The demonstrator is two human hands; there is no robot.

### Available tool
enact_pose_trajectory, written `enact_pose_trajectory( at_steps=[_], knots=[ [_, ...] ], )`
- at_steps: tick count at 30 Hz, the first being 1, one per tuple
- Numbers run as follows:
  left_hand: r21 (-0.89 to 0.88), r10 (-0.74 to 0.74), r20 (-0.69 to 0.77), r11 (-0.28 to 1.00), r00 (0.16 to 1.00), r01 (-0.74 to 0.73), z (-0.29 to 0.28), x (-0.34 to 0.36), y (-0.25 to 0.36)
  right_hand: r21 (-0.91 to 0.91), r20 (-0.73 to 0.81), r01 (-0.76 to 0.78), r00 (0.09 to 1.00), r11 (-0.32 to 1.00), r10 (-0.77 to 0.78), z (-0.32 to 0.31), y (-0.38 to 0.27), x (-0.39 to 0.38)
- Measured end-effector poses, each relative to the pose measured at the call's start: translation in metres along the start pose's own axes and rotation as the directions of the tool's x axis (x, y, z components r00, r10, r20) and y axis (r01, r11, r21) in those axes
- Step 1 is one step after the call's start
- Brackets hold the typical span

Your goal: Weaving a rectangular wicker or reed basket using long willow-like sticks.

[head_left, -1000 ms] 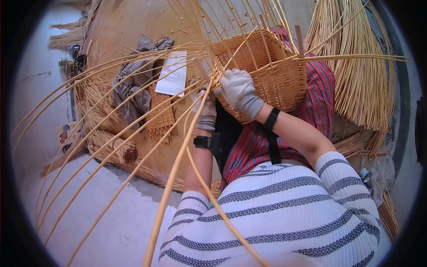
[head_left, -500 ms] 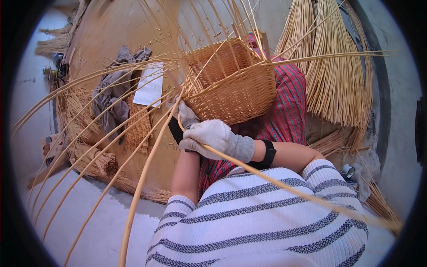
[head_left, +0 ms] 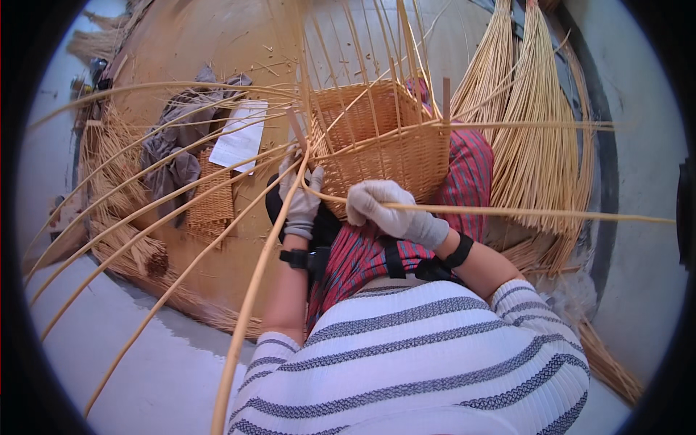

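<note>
A woven wicker basket (head_left: 384, 168) rests on my lap, with tall uprights rising from its rim. At its near left corner my gloved left hand (head_left: 299, 192) is closed around the edge, where several long rods fan out. Bent round that corner is a pale wicker rod (head_left: 500, 211), and my gloved right hand (head_left: 380, 205) grips it in front of the basket. The rod's free end stretches far to the right. One thick rod (head_left: 250, 301) runs from the corner down past my left arm. My left fingertips are partly hidden by the rods.
Two large bundles of rods (head_left: 540, 152) lie at the right. To the left are a grey cloth (head_left: 172, 148), a white paper sheet (head_left: 239, 136) and a small woven panel (head_left: 210, 196) on the brown board (head_left: 268, 54). Further bundles of cut rods (head_left: 141, 250) line its left edge.
My right hand has moved right, away from my left, drawing the rod round the corner. The rod's free end has swung up from the lower right to nearly level.
</note>
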State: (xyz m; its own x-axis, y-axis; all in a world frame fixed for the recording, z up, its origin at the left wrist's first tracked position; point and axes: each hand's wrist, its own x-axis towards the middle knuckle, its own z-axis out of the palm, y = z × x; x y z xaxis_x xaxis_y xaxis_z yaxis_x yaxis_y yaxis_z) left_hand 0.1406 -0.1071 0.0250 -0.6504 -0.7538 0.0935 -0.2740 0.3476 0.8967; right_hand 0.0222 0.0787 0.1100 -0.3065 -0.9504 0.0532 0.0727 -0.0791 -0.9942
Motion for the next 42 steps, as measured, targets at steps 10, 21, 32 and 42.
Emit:
enact_pose_trajectory(
  at_steps=[10, 21, 32, 42],
  knots=[
    [-0.285, 0.259, 0.642, 0.955, 0.722, -0.089, -0.036, 0.088, -0.045, -0.677, 0.197, 0.426, 0.891, 0.6, -0.409, 0.042, 0.038, 0.034],
    [-0.335, 0.308, 0.853, 0.942, 0.421, -0.009, -0.029, 0.144, -0.06, -0.745, 0.041, 0.341, 0.881, 0.574, -0.471, 0.029, 0.035, 0.031],
    [-0.298, 0.16, 0.829, 0.937, 0.536, 0.181, -0.027, 0.125, -0.08, -0.429, -0.532, -0.089, 0.829, 0.899, -0.172, -0.015, 0.069, 0.021],
    [-0.354, 0.199, 0.622, 0.934, 0.758, 0.044, -0.025, 0.086, -0.045, 0.101, -0.652, -0.345, 0.686, 0.933, 0.324, -0.063, 0.117, 0.051]
  ],
)
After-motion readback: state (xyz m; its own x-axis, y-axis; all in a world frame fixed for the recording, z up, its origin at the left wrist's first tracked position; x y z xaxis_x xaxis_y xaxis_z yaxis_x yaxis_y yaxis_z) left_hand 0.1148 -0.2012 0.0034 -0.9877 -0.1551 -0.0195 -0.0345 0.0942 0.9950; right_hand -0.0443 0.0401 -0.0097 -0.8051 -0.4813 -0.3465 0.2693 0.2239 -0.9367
